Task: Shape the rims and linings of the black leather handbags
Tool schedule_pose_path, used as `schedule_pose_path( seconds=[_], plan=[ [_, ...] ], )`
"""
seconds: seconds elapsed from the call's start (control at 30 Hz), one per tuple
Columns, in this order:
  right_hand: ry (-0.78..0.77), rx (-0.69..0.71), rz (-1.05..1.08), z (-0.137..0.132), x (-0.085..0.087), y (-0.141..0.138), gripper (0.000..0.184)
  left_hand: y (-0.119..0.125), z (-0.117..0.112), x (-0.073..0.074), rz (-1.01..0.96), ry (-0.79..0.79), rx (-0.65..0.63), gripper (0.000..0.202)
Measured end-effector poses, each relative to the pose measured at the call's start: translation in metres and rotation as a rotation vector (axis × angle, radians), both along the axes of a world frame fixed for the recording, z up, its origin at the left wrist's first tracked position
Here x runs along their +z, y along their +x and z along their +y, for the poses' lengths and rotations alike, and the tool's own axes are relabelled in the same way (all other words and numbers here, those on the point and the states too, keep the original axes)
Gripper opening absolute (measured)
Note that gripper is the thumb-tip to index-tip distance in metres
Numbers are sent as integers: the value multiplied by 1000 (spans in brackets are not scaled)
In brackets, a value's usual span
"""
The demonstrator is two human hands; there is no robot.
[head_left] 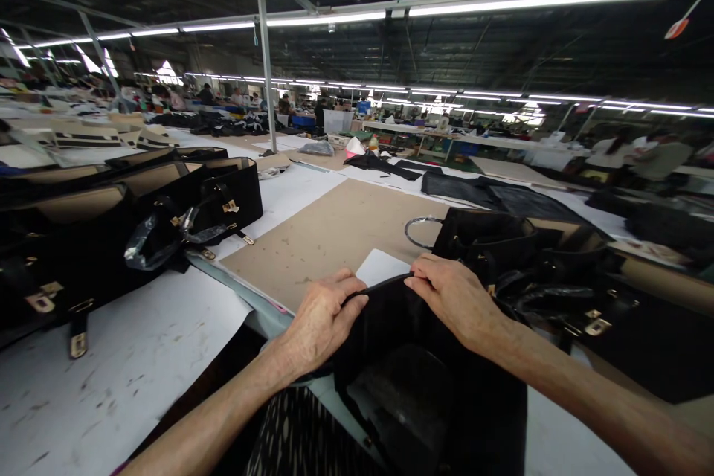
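A black handbag (424,387) stands open-mouthed at the near edge of the table, right below me. My left hand (323,320) is closed on the left part of its far rim, fingers curled over the edge. My right hand (454,297) pinches the same rim further right, fingers pressed together on it. The bag's dark interior shows between my forearms. A white card (382,266) lies on the table just beyond the rim.
A row of black handbags with tan linings and gold hardware (111,230) lies at the left. More black bags (535,268) pile at the right. A brown board (335,227) and white paper (128,357) cover the table. People work at distant tables (641,152).
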State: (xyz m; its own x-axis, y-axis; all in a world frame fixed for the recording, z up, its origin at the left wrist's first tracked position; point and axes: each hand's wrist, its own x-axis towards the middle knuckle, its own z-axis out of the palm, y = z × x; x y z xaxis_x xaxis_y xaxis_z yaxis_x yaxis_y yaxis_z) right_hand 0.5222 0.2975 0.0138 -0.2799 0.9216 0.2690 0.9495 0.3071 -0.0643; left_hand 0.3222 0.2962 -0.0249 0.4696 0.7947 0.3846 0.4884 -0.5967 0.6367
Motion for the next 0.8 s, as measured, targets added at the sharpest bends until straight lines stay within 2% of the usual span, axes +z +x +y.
schedule_pose_path(
  seconds=[0.13,0.27,0.37,0.47,0.5,0.57,0.63,0.7,0.77,0.8],
  plan=[
    [3,-21,10,0,-1,1,21,4,-3,8,115,11,41,21],
    [9,-36,20,2,-4,-1,23,25,7,24,392,52,82,20],
    [4,-16,26,0,-2,-1,21,49,25,34,504,62,-20,19],
    [47,-34,10,-5,1,9,6,68,45,36,478,-36,-203,15],
    [81,-69,6,-8,1,15,7,72,50,34,459,-83,-242,15],
    [121,-167,24,-13,1,30,34,75,57,30,405,-156,-280,15],
    [41,-254,80,-17,0,46,44,74,62,25,340,-217,-311,17],
    [-105,-266,121,-19,0,58,31,72,64,22,278,-282,-359,20],
    [-210,-213,118,-20,1,66,14,69,65,21,232,-337,-424,24],
    [-230,-179,103,-19,2,69,14,67,65,22,221,-350,-453,24]
  ],
)
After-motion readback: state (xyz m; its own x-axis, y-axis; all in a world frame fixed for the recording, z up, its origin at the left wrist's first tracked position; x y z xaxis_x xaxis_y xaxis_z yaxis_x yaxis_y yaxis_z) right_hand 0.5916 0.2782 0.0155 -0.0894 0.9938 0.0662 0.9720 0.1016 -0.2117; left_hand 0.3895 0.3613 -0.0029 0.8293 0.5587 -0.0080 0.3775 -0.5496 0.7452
